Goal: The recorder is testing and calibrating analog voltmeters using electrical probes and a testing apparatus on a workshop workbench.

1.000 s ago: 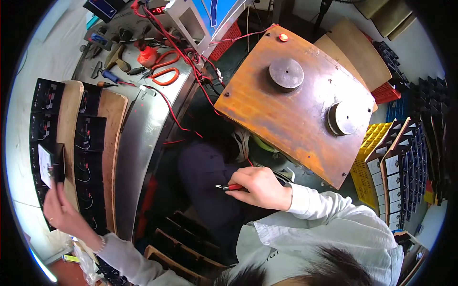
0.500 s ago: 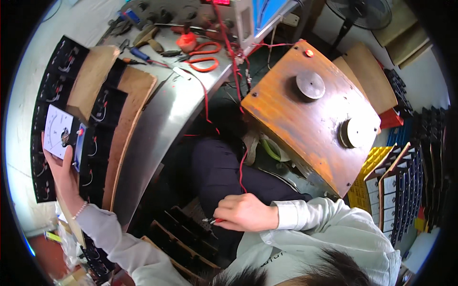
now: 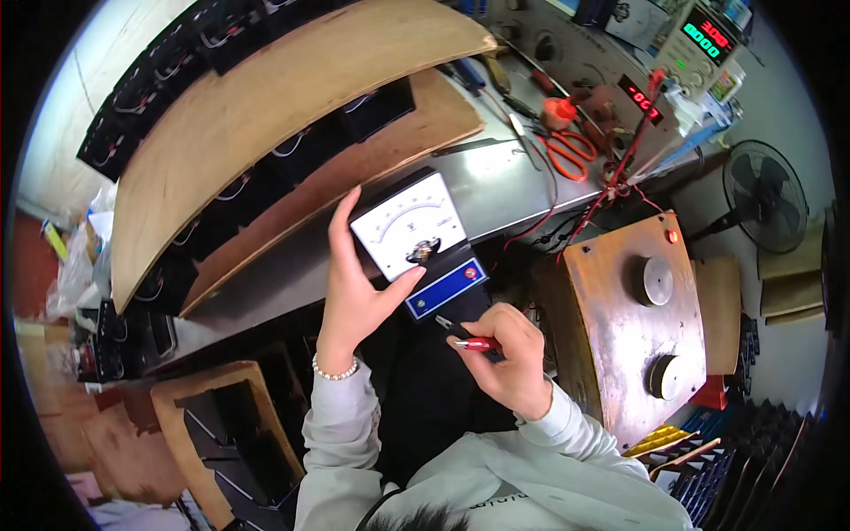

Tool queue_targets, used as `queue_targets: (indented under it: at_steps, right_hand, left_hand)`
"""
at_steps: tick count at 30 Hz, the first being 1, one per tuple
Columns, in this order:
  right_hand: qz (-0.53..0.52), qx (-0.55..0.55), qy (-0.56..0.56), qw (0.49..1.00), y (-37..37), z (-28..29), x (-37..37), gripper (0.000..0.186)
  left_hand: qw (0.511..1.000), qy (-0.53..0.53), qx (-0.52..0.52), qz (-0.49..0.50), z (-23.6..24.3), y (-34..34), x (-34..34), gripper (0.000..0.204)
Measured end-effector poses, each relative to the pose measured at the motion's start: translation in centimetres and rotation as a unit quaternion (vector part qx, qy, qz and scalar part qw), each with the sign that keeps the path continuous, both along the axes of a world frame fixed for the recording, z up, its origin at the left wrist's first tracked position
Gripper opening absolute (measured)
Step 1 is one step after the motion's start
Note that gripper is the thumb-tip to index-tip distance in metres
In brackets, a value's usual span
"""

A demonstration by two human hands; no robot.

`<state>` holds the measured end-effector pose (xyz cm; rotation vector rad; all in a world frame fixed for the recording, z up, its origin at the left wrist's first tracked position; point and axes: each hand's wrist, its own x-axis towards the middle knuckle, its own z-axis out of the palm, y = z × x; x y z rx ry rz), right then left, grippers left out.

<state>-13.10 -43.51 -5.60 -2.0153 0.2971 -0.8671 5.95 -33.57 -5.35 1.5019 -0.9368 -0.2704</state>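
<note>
The left hand (image 3: 359, 288) is raised, fingers extended upward and thumb spread wide. The right hand (image 3: 505, 358) sits lower, fingers curled closed, wrist bent inward.

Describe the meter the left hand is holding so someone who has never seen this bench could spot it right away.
Start at the grey metal workbench running across the upper middle; at its near edge the left hand grips a small analog panel meter. It has a white rectangular dial face with a curved scale and a needle, above a blue lower panel with a red terminal. Unlike the digital readouts farther back, it has no lit digits.
</note>
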Motion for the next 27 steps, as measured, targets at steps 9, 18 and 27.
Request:
queue_targets:
  at_steps: [9, 18, 27]
  right_hand:
    - [-0.063, -0.029, 0.037, 0.997, 2.2, -0.5, 2.4, 0.023]
    - [0.014, -0.073, 0.063, 0.995, -0.3, 0.8, 2.3, 0.022]
    - [-0.015, 0.224, 0.060, 0.973, 0.4, -0.8, 0.2, 0.025]
  left_hand:
    - [0.997, 0.060, 0.031, -0.043, 0.1, 0.7, 0.4, 0.114]
    - [0.994, 0.081, 0.044, -0.055, 0.4, 0.5, 0.5, 0.116]
    - [0.997, 0.010, 0.067, -0.042, 0.1, 0.6, 0.5, 0.116]
